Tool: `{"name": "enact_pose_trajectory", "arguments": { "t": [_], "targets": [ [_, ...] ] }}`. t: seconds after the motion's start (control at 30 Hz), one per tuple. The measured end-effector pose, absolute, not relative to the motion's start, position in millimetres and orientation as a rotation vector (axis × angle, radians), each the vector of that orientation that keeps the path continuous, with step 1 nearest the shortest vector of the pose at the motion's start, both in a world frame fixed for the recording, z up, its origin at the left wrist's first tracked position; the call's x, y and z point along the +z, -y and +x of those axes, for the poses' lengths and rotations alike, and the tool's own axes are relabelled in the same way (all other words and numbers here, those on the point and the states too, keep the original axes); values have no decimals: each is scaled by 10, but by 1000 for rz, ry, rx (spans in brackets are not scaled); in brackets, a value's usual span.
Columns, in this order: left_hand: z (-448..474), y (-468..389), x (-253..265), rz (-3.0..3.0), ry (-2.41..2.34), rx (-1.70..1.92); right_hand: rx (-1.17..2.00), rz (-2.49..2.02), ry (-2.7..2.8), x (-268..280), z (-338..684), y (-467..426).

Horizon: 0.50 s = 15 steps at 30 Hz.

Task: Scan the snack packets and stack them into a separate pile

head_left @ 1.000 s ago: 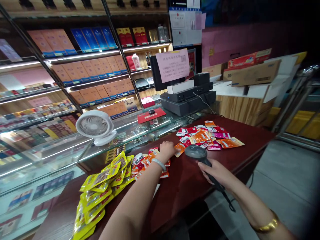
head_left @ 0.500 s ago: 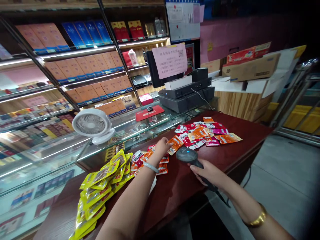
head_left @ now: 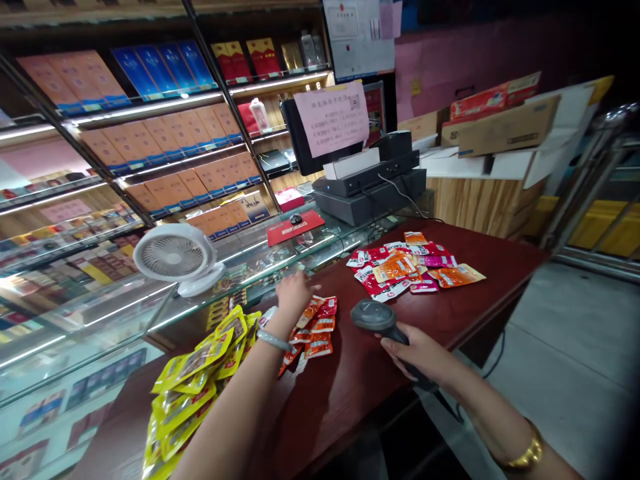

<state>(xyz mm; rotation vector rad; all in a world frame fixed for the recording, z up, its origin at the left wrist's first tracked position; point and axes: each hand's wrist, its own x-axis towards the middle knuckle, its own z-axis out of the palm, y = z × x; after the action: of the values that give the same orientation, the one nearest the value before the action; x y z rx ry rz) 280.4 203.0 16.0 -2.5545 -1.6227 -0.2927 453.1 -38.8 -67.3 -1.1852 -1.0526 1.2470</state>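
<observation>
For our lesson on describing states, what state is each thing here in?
Left hand, by small packets; grip unclear
Right hand, closed around scanner
Scanner, held
Small packets, in two loose piles
Yellow packets, heaped, overlapping
Fan, standing; spinning unclear
Mouse, resting on red pad
Shelf lights, lit

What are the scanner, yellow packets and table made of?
Scanner: probably dark plastic, judging by its smooth, soft sheen.
Yellow packets: likely glossy plastic film, with bright glints and creases.
Table: perhaps lacquered wood or laminate; smooth, reddish-brown, faintly reflective.
</observation>
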Motion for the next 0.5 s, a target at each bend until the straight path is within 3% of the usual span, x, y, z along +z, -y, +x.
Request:
{"name": "enact_pose_trajectory", "arguments": {
  "t": [0.27,0.5],
  "targets": [
    [4168,-2001,-368,-2877,1603,-113,1212,-1319,980,-746,4780,514],
    [4255,-2116,-385,-2903,1858,-223,1175,-1345,924,-697,4909,612]
  ]
}}
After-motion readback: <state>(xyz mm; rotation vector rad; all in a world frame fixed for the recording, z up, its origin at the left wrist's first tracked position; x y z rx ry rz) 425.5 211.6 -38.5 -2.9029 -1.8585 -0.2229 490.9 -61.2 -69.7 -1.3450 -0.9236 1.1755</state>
